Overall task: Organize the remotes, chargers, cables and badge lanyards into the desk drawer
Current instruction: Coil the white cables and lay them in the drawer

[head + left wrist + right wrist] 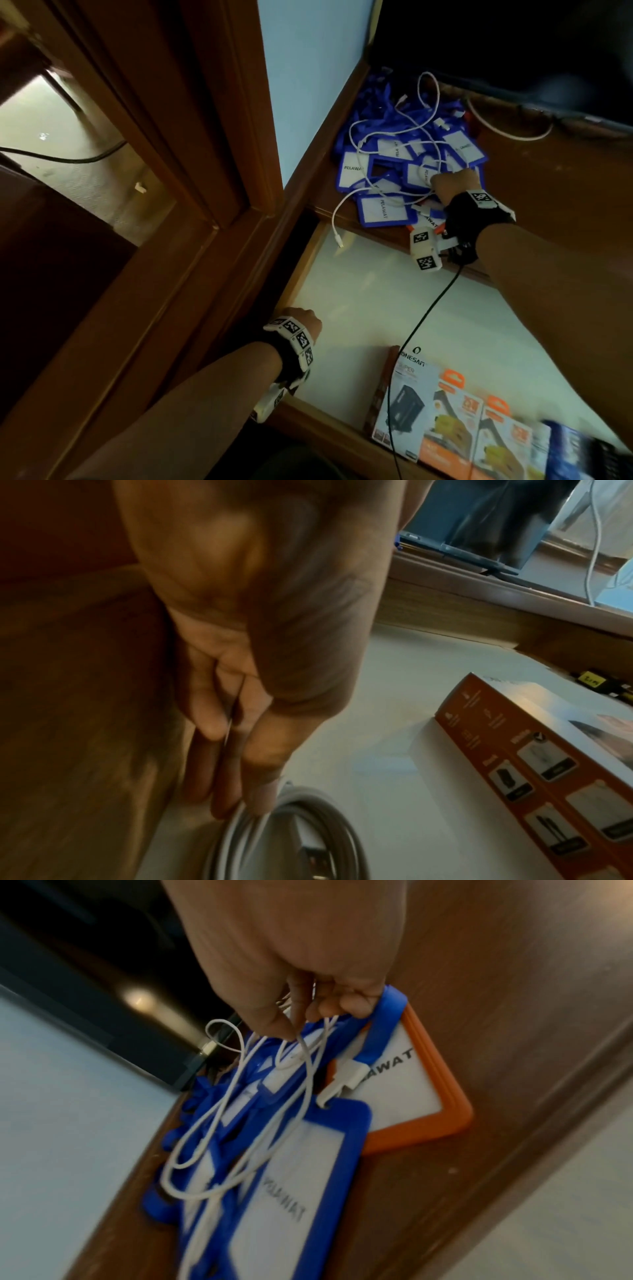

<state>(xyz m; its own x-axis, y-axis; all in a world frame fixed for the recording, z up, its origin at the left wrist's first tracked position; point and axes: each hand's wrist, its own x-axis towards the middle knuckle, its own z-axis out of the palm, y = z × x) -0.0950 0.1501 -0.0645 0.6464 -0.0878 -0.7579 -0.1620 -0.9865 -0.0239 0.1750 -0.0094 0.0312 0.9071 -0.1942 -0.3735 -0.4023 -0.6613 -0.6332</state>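
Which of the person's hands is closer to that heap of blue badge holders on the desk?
The right. The right hand is on the heap of blue badge holders, pinching a white cable there. The left hand is down in the open drawer, touching a coiled cable.

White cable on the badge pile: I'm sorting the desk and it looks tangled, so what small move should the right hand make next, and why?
Probably lift the right hand slowly; it pinches the white cable, whose loops lie across the blue badge holders, so a fast pull would likely drag them along.
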